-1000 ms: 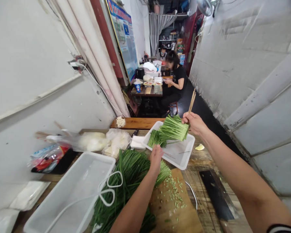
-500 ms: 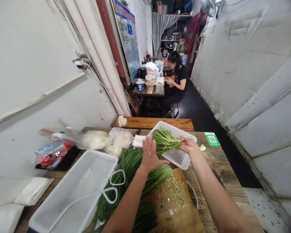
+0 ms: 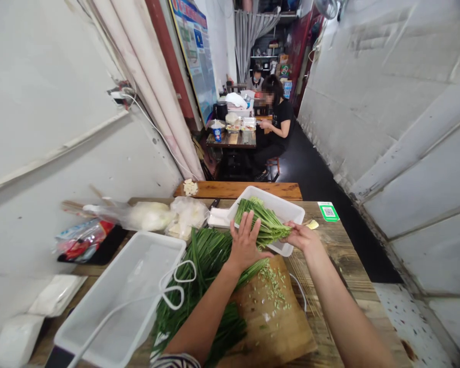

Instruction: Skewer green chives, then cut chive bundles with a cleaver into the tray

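The left hand (image 3: 247, 244), which pinched a thin stick, now spreads open at the near side of the small white tray (image 3: 285, 204). The right hand (image 3: 301, 237) has shifted nearer along the tray's right end, bringing the green bundle (image 3: 267, 221) lower.

Place around me: small eatery, apparently
Near table (image 3: 350, 260): QR-code card (image 3: 329, 211), cutting board (image 3: 279, 327), greens (image 3: 270, 225)
Far table (image 3: 230, 146): food containers (image 3: 246, 124)

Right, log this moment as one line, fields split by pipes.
left hand: open, fingers spread by green stalks | right hand: at stalks' ends | small white tray: beneath stalks | cutting board: scattered green bits
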`<state>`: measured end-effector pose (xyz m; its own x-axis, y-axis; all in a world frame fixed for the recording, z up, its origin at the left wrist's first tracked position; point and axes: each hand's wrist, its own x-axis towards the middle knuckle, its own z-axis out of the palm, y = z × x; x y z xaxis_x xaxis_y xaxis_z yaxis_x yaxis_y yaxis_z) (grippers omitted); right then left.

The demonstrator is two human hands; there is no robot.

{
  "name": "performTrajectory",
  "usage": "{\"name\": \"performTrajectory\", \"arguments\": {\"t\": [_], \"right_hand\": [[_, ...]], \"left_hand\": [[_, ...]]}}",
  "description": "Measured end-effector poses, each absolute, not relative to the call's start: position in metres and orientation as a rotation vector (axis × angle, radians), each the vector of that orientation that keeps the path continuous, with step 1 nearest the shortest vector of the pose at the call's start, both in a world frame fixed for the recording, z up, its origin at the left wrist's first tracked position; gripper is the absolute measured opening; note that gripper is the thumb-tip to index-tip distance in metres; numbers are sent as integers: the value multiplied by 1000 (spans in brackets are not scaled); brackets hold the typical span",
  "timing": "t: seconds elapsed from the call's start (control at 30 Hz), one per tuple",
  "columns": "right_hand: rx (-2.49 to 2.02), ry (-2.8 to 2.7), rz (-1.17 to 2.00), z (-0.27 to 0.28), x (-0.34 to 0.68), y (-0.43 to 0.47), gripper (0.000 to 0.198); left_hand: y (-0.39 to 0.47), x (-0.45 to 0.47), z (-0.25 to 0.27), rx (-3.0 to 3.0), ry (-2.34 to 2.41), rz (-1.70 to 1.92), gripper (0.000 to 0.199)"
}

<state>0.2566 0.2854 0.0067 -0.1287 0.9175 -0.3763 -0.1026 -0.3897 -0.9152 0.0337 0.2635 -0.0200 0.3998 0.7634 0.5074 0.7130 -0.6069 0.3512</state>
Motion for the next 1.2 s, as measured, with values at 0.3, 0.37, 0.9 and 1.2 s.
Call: {"name": "performTrajectory", "arguments": {"t": [0.3,0.37,0.9,1.2], "right_hand": [[-1008,-230,1767,44,241,227,14],[-896,-210,1758,56,238,212,9],[-1513,-1637,700,86,266,97,34],[-1443,-1956,980,35,254,225,40]], "left_hand": [[254,21,23,2547,963,936,49],[244,21,25,2416,870,966,44],[192,30,-10,943,667,704,61],[269,29,6,1116,604,470,59]]}}
